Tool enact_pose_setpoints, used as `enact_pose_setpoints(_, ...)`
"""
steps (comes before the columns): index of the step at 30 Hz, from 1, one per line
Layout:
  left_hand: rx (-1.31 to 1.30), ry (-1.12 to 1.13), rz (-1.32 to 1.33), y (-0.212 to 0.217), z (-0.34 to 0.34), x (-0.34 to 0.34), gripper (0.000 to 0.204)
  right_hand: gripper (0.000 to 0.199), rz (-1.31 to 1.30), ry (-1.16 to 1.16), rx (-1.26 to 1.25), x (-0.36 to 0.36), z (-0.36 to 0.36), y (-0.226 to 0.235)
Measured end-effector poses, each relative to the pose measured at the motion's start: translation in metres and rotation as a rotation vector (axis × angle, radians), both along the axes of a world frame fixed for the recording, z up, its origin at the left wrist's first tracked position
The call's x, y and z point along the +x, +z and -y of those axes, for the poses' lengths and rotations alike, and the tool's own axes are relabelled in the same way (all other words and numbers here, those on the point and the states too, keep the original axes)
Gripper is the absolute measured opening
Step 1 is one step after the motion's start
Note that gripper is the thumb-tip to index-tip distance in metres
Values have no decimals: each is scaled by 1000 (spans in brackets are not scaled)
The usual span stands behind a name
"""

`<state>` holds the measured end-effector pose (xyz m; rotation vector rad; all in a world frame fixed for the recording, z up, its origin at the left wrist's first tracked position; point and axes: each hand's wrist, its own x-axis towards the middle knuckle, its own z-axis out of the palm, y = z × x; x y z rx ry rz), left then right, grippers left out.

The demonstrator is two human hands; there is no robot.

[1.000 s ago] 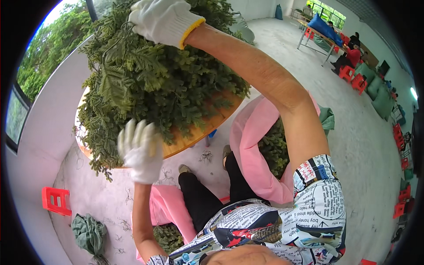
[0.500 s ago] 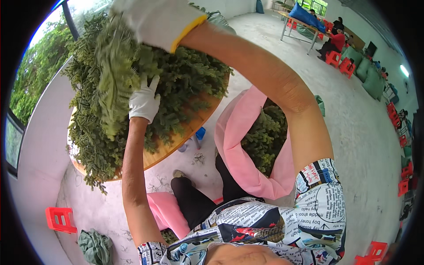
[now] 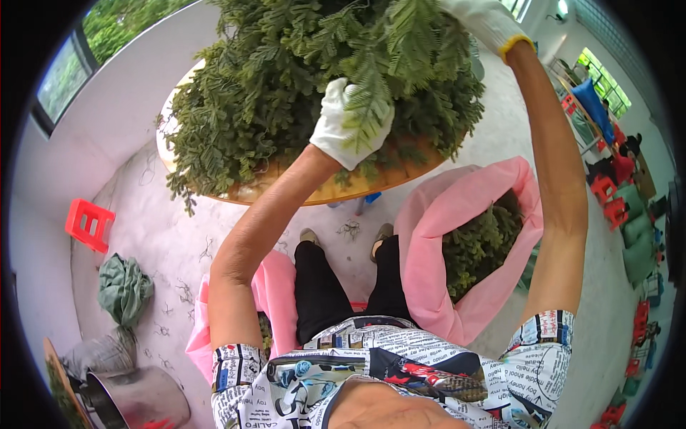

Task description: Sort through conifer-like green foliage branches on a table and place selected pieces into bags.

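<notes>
A large heap of green artificial-looking foliage [image 3: 271,93] covers a round wooden table [image 3: 314,194] in front of me. One leafy green branch [image 3: 414,39] hangs over the heap, its tip pointing down. My right hand [image 3: 489,21], in a white glove with a yellow cuff, is closed at the branch's upper part; leaves and the frame edge hide its fingertips. My left hand [image 3: 346,129], also gloved in white, is at the branch's lower tip, with leaves lying across it. Its thumb side sticks up, but most of its fingers are hidden behind the leaves.
A pink fabric sack [image 3: 429,261] with foliage inside stands right of my legs; another pink sack [image 3: 275,293] is at the left. A red stool [image 3: 90,224], a green cloth bundle [image 3: 123,289] and a metal bin [image 3: 146,400] lie further left. People and red stools are far right.
The view has swung left, so the table appears further right. My right hand and the blurred branch have come to rest above the left hand, whose spread fingers now sit behind leaves.
</notes>
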<state>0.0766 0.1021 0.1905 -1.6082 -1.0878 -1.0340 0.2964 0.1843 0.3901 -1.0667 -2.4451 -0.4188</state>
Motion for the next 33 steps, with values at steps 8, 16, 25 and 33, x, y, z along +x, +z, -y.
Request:
enact_pose_setpoints(8,358,-187,352,29,-53,-69,33,11,-397,333,-194,2,61,-43)
enact_pose_setpoints(16,-375,-238,-337,90,-38,11,51,26,71,327,350,15,75,-105)
enact_pose_setpoints(25,-393,43,-506,18,-133,-57,46,30,-299,252,-166,57,69,-122)
enact_pose_setpoints(33,-438,239,-663,25,-105,-38,50,30,-940,317,-636,74,67,-91)
